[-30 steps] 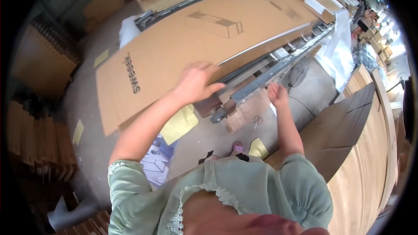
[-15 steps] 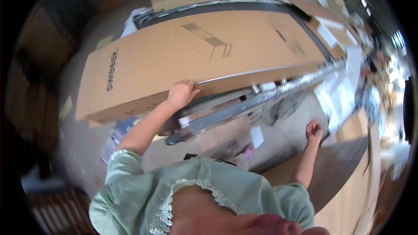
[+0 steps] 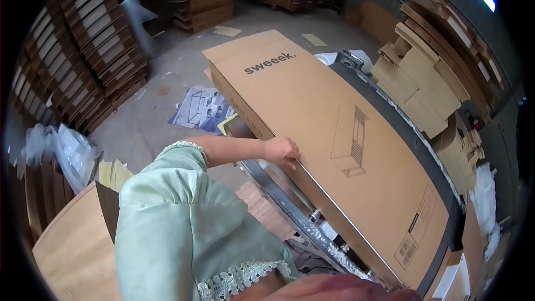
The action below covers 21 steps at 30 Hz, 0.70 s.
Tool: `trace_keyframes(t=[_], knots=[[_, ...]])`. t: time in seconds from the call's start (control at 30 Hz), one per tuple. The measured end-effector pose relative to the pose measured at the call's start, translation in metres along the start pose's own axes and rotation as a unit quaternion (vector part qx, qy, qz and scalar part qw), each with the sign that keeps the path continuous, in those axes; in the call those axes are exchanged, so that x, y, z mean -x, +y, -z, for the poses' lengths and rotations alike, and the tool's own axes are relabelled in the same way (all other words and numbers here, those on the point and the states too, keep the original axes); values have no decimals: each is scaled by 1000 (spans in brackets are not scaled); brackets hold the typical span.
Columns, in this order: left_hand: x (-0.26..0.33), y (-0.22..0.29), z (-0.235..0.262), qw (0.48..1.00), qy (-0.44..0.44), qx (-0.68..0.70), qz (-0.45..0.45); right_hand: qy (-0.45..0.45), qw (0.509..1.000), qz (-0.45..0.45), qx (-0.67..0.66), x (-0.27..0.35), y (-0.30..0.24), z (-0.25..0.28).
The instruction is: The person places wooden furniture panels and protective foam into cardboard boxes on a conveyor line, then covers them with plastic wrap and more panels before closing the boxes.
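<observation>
A long, flat cardboard box lies on a dark conveyor belt, with a line drawing of furniture and a label printed on its top. One end of it juts out past the end of the conveyor. My left hand is at the box's near long edge, its fingers curled and pressed against the edge, partly hiding it. Below the hand, the conveyor's metal frame runs along the side of the box. My right hand is out of the picture.
Stacked brown boards stand at the left, with clear plastic wrap near them. A printed sheet and yellow papers lie on the floor. Flattened cartons lean beyond the conveyor. A wooden panel is at lower left.
My view has swung to the left, bringing the stacked boards into sight. My left hand stays at the box's edge. My right hand, seen before near the lower right, has left the picture.
</observation>
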<state>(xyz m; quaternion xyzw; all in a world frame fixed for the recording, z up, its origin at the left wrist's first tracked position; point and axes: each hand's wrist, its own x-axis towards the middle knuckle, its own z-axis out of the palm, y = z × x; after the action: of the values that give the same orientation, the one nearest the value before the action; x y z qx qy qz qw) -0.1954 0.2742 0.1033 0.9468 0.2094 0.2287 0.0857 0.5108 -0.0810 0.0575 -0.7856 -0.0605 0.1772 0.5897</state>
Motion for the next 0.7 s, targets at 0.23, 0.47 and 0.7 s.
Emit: trace_keyframes(t=[0.23, 0.47, 0.7], knots=[[-29, 44, -26, 1000, 11, 20, -16, -31, 994, -42, 97, -70, -29, 5], [-40, 75, -27, 996, 88, 25, 21, -60, 985, -92, 131, -120, -62, 63], [-45, 76, -41, 988, 155, -5, -3, -27, 989, -52, 136, -121, -85, 35]])
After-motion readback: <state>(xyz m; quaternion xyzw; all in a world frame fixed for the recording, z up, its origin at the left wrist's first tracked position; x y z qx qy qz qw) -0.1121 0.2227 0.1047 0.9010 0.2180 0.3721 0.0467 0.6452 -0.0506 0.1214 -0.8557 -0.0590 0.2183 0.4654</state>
